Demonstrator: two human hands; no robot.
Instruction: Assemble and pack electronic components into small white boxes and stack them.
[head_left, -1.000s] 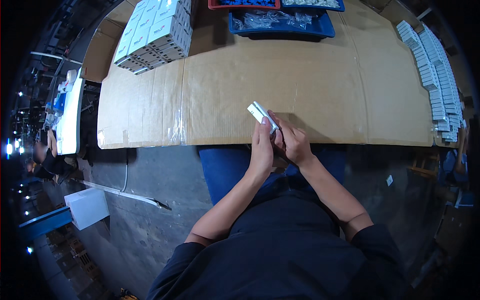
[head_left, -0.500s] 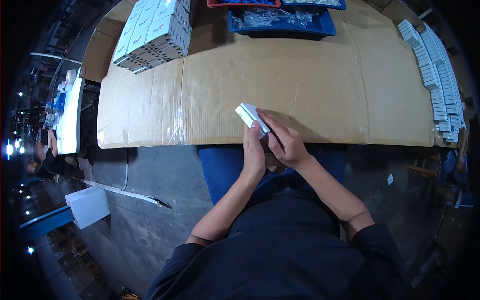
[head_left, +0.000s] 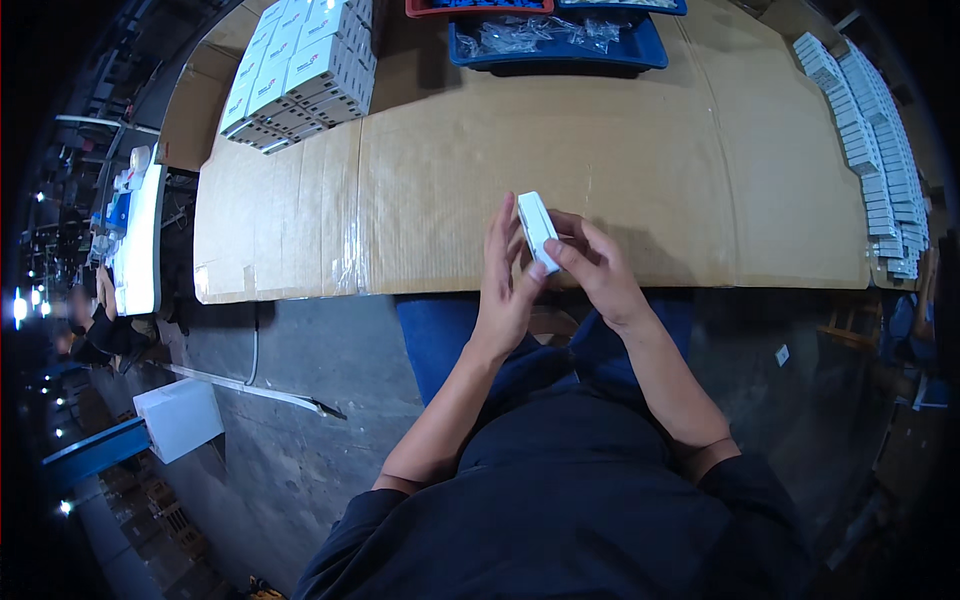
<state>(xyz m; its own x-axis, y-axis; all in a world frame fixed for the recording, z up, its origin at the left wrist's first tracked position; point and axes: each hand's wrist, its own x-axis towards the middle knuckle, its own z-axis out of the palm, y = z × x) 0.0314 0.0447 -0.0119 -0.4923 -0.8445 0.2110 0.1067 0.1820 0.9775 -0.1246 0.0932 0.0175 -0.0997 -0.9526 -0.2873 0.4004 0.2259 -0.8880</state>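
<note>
A small white box (head_left: 537,228), slim and oblong, is held above the near edge of the cardboard-covered table (head_left: 480,170). Its long side tilts slightly, with the far end leaning left. My right hand (head_left: 602,268) grips it from the right, thumb on the near face and fingers curled behind. From the left, my left hand (head_left: 505,290) supports it: the thumb presses near its lower end and the fingers reach up along the left side. The fingertips behind the box are partly hidden.
Stacked white boxes (head_left: 300,75) stand at the back left. A blue tray (head_left: 560,58) of clear plastic bags sits at the back, beside a red tray (head_left: 480,10). Long rows of small white boxes (head_left: 865,140) line the right edge. A person (head_left: 110,320) works far left.
The box has been turned more upright and moved slightly right. My left fingers have stretched up along its side, and my right hand has shifted its hold to the right side.
</note>
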